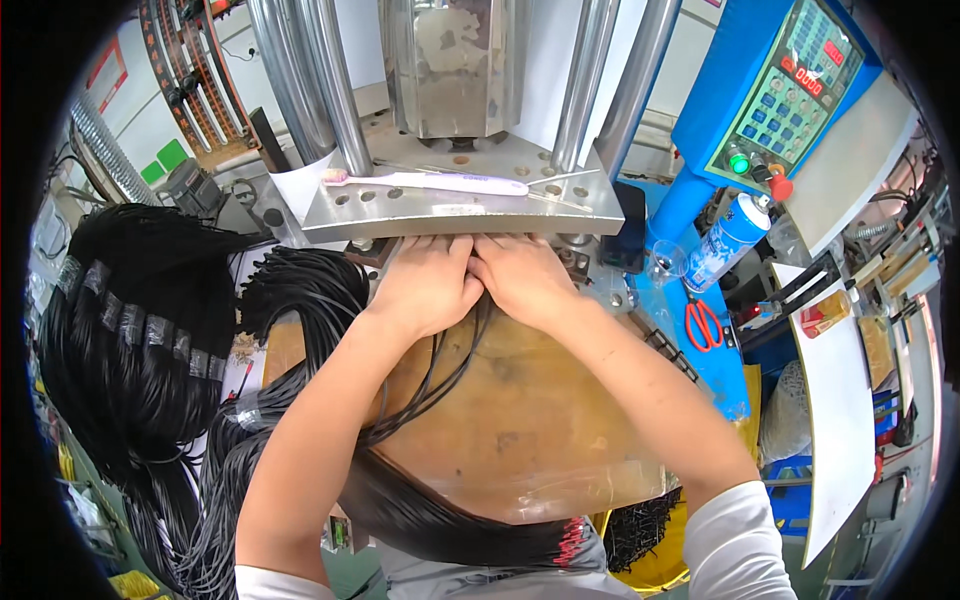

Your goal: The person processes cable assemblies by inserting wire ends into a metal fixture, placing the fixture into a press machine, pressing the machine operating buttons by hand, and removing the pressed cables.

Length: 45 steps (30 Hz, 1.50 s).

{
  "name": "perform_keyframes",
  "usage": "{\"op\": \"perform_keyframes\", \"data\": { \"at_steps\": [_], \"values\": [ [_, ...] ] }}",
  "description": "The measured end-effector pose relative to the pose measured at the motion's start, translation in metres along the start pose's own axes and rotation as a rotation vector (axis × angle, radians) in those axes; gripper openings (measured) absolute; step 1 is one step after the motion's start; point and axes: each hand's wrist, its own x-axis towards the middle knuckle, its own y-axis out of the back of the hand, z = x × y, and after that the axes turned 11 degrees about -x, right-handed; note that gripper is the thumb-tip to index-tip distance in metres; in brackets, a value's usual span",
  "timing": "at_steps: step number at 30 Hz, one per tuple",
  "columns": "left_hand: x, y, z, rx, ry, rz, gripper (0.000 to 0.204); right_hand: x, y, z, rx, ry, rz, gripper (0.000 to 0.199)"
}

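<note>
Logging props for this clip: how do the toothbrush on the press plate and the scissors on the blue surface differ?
The toothbrush is white with a pink head, long and straight; the scissors are short with red looped handles. The toothbrush lies on the steel plate above both hands; the scissors lie off to the right. Both lie flat, untouched.

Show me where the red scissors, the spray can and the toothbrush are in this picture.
red scissors (704, 324): head view, on the crossing of the handles and blades.
spray can (728, 243): head view, on the middle of the can body.
toothbrush (440, 182): head view, on the middle of the white handle.
</note>
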Motion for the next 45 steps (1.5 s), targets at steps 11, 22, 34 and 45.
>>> {"op": "perform_keyframes", "data": {
  "at_steps": [11, 22, 34, 45],
  "values": [
    [0.035, 0.014, 0.0, -0.296, 0.267, -0.104, 0.034, 0.025, 0.001, 0.007, 0.176, -0.131, -0.072, 0.033],
    [-0.201, 0.095, 0.079, -0.274, -0.068, -0.062, 0.072, -0.207, 0.098, -0.021, 0.215, 0.192, -0.334, 0.059],
    [-0.318, 0.068, 0.056, 0.105, 0.204, -0.081, 0.08, -0.253, 0.132, -0.071, -0.026, -0.014, -0.346, 0.071],
    [-0.324, 0.062, 0.055, 0.115, 0.217, -0.035, 0.067, -0.257, 0.133, -0.071, -0.056, -0.024, -0.337, 0.068]
  ]
}}
